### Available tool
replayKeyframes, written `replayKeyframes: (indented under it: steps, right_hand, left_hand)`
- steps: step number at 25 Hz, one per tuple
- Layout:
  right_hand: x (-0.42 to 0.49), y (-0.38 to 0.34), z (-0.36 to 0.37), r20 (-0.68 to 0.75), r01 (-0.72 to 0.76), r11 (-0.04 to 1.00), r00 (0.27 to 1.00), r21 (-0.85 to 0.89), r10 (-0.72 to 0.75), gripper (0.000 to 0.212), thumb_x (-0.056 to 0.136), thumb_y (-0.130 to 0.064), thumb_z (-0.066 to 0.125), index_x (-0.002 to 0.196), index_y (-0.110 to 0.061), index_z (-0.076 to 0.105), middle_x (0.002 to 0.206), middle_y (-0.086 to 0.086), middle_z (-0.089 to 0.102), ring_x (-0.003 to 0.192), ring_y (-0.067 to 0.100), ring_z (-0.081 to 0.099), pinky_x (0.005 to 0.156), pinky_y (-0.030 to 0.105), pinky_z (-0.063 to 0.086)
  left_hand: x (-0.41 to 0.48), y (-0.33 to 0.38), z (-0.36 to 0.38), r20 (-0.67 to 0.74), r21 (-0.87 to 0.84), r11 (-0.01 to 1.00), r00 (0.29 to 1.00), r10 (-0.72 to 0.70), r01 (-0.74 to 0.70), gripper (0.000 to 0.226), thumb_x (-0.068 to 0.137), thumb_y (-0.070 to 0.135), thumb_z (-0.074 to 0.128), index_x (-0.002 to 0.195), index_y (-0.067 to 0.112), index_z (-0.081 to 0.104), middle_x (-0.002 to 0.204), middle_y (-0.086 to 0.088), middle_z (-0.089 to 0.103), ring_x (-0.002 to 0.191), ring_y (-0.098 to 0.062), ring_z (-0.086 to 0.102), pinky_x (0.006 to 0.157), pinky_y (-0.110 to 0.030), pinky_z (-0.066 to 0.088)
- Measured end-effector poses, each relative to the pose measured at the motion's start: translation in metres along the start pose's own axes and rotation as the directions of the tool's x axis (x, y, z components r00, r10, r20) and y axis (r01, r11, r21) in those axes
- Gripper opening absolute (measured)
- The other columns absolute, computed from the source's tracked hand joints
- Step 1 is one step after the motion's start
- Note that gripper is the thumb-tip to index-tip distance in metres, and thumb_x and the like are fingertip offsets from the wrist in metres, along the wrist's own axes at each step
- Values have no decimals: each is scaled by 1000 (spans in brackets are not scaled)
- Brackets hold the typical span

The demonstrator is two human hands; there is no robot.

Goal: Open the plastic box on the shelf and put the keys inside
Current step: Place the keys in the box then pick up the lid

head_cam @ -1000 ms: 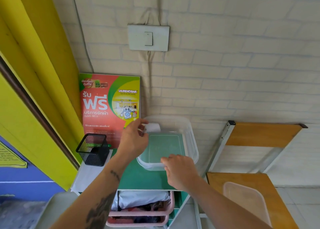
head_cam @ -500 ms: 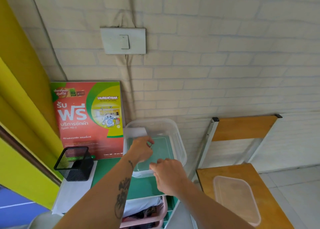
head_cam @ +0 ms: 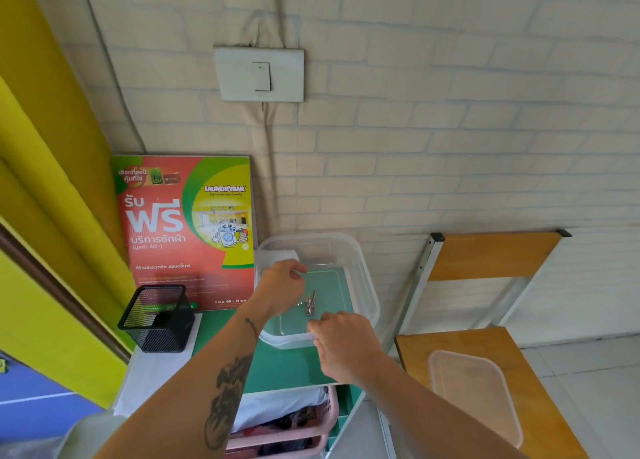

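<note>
A clear plastic box stands open on the green shelf top. A small bunch of metal keys lies on the box's bottom. My left hand is lowered inside the box just left of the keys, fingers loosely apart and not closed on them. My right hand pinches the box's near rim. The box's clear lid lies apart on the wooden chair seat to the right.
A black mesh pen holder stands on the shelf's left side, in front of a red and green laundry sign leaning on the brick wall. A pink basket sits on the shelf below. A light switch is above.
My left hand went down from the box's back rim into the box and let the keys go; they now lie on its bottom. My right hand stayed at the near rim.
</note>
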State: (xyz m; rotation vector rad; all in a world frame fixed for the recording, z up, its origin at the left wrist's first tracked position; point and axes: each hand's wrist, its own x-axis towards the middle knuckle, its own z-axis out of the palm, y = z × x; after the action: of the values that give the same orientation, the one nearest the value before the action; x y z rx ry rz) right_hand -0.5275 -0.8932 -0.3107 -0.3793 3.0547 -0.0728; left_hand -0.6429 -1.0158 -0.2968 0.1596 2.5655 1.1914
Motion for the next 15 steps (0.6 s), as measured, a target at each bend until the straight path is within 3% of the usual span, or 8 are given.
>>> replayKeyframes:
  steps: [5, 9, 12, 15]
  right_hand:
    - [0, 2, -10, 46, -11, 994, 999, 109, 6, 19, 93, -25, 53, 110, -17, 57, 100, 5, 63, 90, 28, 59, 79, 41, 48]
    - [-21, 12, -33, -57, -19, 964, 998, 265, 35, 37, 93, -30, 53, 130, -25, 52, 124, 2, 58, 112, 25, 52, 98, 44, 42]
    - [-50, 43, -48, -185, -75, 918, 970, 389, 158, 39, 95, -32, 53, 134, -26, 50, 130, -4, 54, 119, 17, 49, 100, 38, 43]
    - [-86, 99, -47, -208, -178, 870, 931, 460, 301, 39, 94, -31, 53, 133, -26, 51, 132, -6, 53, 122, 13, 48, 103, 35, 42]
  left_hand:
    - [-16, 5, -11, 5, -78, 995, 998, 60, -59, 30, 87, 12, 45, 101, 27, 67, 88, -13, 74, 58, -15, 56, 47, -21, 44]
    - [-30, 20, -11, -26, -190, 977, 996, 90, -94, 26, 87, 12, 50, 100, 26, 68, 87, -4, 74, 72, -20, 66, 62, -29, 51]
    - [-43, 41, 4, -44, -300, 947, 993, 109, -117, 27, 88, 7, 51, 97, 26, 68, 88, -5, 73, 75, -16, 67, 72, -34, 51]
    - [-58, 68, 37, -6, -359, 923, 989, 150, -142, 28, 89, 6, 51, 96, 27, 69, 90, -5, 73, 76, -13, 69, 72, -33, 50]
